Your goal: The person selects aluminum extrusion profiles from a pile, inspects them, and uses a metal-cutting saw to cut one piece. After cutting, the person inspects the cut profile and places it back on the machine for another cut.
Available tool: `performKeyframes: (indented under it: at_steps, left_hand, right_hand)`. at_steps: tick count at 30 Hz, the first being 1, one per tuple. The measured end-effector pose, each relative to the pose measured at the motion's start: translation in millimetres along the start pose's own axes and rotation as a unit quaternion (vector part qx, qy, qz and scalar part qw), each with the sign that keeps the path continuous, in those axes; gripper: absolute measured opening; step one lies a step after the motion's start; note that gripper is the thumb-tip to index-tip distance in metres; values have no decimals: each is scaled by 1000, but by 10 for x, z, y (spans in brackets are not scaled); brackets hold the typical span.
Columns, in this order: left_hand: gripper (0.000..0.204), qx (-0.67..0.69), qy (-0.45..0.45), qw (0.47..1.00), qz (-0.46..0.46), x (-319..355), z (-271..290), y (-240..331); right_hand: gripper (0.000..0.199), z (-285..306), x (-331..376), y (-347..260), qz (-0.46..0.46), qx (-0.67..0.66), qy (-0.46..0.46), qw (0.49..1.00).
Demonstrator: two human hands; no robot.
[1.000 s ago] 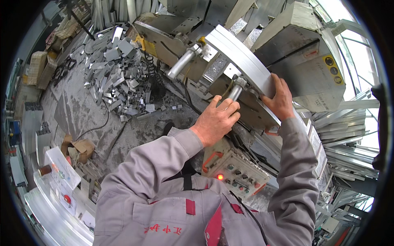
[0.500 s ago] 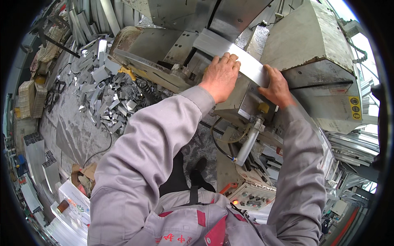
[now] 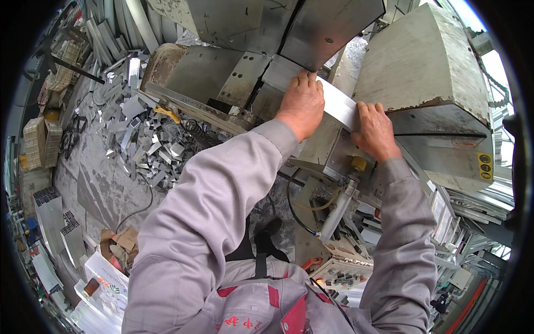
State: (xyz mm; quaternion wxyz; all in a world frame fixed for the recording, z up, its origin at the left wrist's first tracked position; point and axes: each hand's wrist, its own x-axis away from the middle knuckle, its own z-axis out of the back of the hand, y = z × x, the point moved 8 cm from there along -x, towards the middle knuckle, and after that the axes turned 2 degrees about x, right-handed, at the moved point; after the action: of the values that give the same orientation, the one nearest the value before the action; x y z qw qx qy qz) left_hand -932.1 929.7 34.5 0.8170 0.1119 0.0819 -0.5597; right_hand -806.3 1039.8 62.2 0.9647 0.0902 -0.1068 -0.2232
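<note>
A bright silver aluminium profile (image 3: 340, 104) lies slantwise across the bed of a cutting machine, its far left end close to the upright metal guard plates (image 3: 328, 33). My left hand (image 3: 302, 107) is closed over the profile near its middle, fingers together across the top edge. At the near right end, my right hand (image 3: 377, 132) grips the profile with the thumb on the near side and the fingers on the far side. The undersides of both hands are hidden. Just below my right hand sits a pneumatic cylinder (image 3: 337, 214) with a yellow cap.
Metal offcuts (image 3: 139, 133) are heaped on the floor at left. A yellow-handled air gun (image 3: 167, 113) hangs by the machine's front edge. A large metal housing (image 3: 425, 67) stands at right. Near my waist is a control panel (image 3: 339, 274) with knobs. Long profiles (image 3: 481, 200) are stacked at far right.
The view has shifted slightly, so the machine sits a little differently in it. Both hands stay on the aluminium profile; my left fingers look drawn closer together.
</note>
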Motion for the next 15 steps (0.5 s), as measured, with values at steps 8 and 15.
performKeyframes:
  at_steps: [8,15]
  left_hand:
    - [46,25,-7,1000,11,-7,-13,-16]
    - [55,28,3,999,41,32,-16,-50]
  right_hand:
    - [86,-60,-31,31,-49,-42,-31,997]
    - [94,-37,42,7,6,-101,-29,994]
